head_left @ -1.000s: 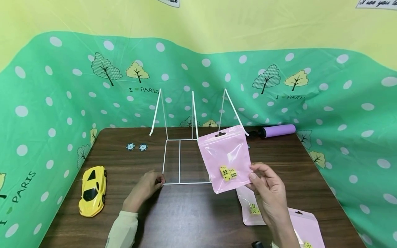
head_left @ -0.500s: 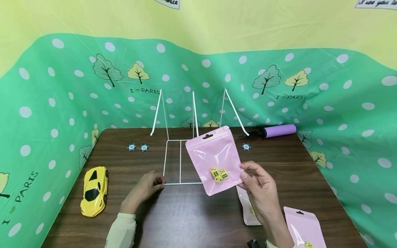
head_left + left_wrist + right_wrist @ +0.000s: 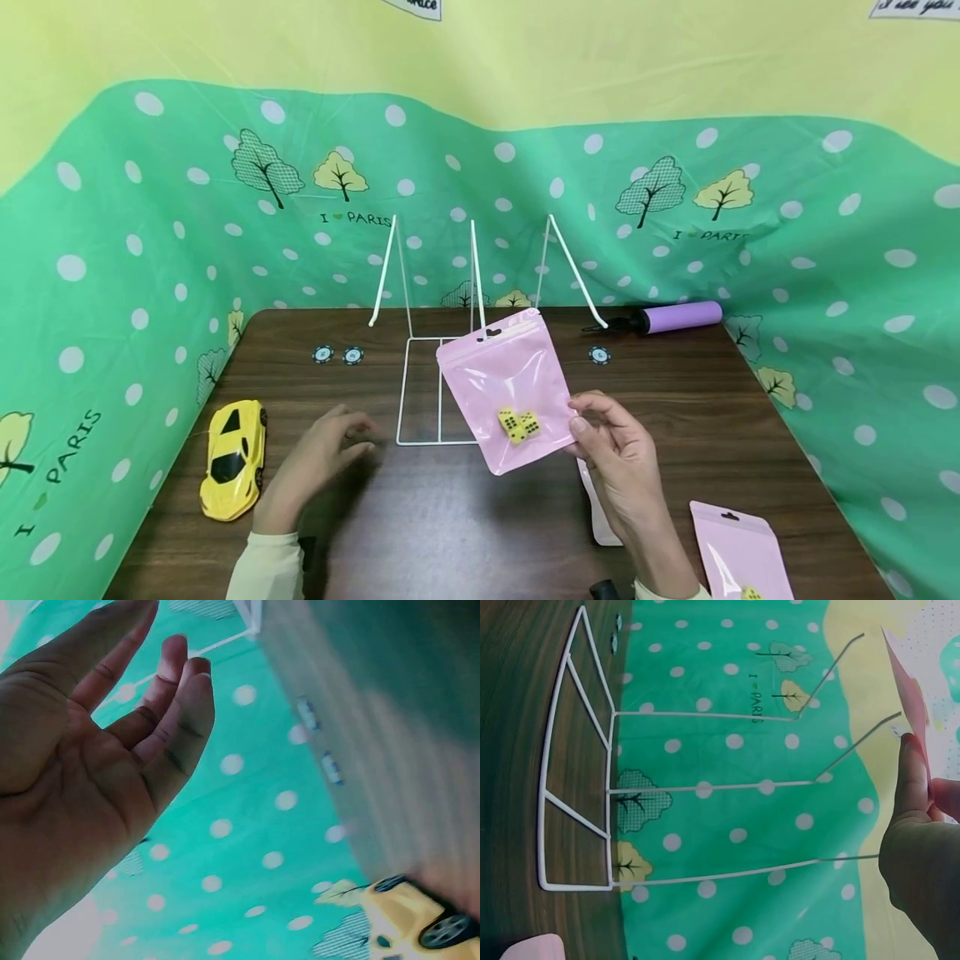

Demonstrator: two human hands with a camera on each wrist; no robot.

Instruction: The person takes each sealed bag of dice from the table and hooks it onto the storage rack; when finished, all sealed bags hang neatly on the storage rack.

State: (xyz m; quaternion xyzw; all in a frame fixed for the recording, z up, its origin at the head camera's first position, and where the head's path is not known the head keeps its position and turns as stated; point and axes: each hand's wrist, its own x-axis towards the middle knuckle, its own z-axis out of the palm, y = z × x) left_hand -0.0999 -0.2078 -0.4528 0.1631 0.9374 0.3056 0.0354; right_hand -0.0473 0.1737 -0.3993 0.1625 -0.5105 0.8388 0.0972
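Observation:
My right hand [image 3: 618, 454] pinches the right edge of a pink zip bag [image 3: 495, 367] between thumb and fingers. Yellow dice [image 3: 517, 425] show through its front. The bag is tilted, and its hang hole lines up with the tip of the middle prong on a white wire display rack [image 3: 402, 392]. In the right wrist view the bag [image 3: 909, 694] is edge-on near the prong tips; whether it touches one I cannot tell. My left hand [image 3: 318, 458] hovers left of the rack's base, fingers loosely bent and holding nothing, as the left wrist view shows too.
A yellow toy car [image 3: 234, 458] sits at the left. Two poker chips [image 3: 337, 355] lie left of the rack, another chip [image 3: 599, 355] to its right. Behind that is a purple hand pump [image 3: 682, 317]. More pink bags [image 3: 738, 546] lie at front right, one partly behind my right hand.
My right hand has carried the bag leftward to the middle prong. My left hand, earlier at the rack's front left corner, has let go and drawn back to the left.

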